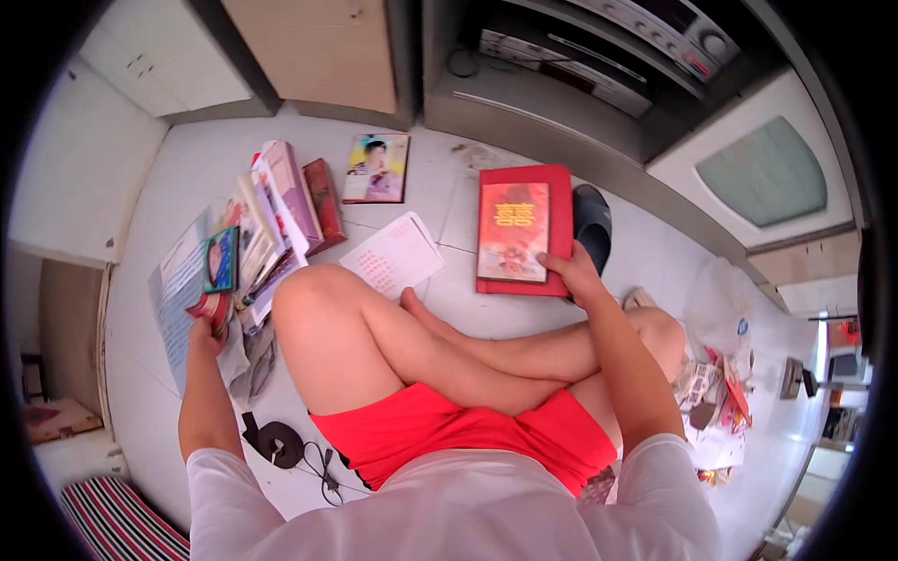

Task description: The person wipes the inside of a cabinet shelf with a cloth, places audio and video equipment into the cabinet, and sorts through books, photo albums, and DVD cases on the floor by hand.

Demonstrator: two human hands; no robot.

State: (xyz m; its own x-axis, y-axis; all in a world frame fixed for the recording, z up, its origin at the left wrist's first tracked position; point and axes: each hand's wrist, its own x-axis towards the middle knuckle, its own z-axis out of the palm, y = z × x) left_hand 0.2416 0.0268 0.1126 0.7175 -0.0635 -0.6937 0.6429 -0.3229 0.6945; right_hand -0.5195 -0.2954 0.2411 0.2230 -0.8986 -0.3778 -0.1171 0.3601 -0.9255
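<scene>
My right hand (571, 273) grips a large red folder (557, 187) with a smaller red booklet (505, 248) on top, bearing a gold emblem, above the floor at right of centre. My left hand (207, 333) is closed on a small red book (208, 305) at the left edge of a leaning pile of books and papers (276, 206). A teal-covered booklet (220, 260) lies just above that hand. A printed white sheet (388, 257) lies beside my bent knee, and a booklet with a portrait cover (375, 168) lies farther back.
Cabinets (309, 51) and an electronics shelf (543, 112) line the back. A dark shoe (592, 224) sits behind the folder. Scattered papers and plastic bags (711, 402) are at right, a coiled black strap (279, 442) and cable lie lower left, beside a striped mat (117, 514).
</scene>
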